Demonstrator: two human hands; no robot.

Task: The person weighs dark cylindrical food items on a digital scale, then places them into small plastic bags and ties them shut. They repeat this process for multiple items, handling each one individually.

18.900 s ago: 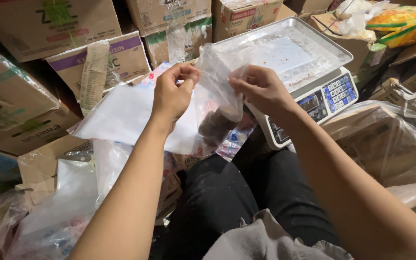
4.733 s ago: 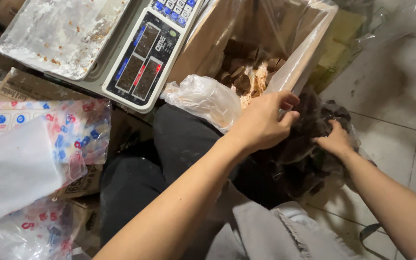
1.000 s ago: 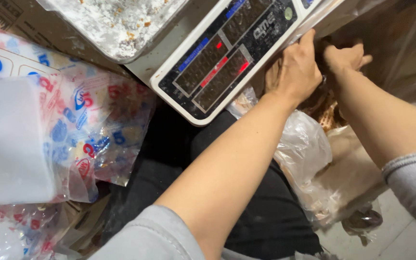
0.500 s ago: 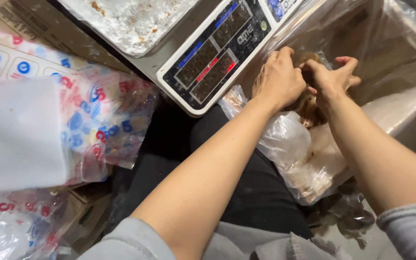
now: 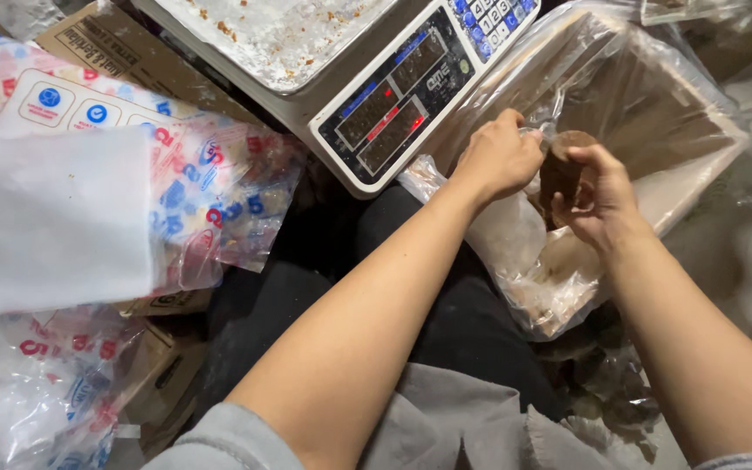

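Right hand [image 5: 598, 204] grips a flat dark brown slab [image 5: 560, 170] of something, long axis near upright, over the mouth of a clear plastic bag [image 5: 528, 261]. Left hand [image 5: 500, 158] pinches that bag's rim. Far left, printed plastic packets [image 5: 219, 196], red and blue marks. Beyond, a grey digital scale [image 5: 376, 104], crumb-strewn pan cut off. The slab's material is hard to make out.

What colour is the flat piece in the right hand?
Dark brown piece, pinched by the right hand; head view.
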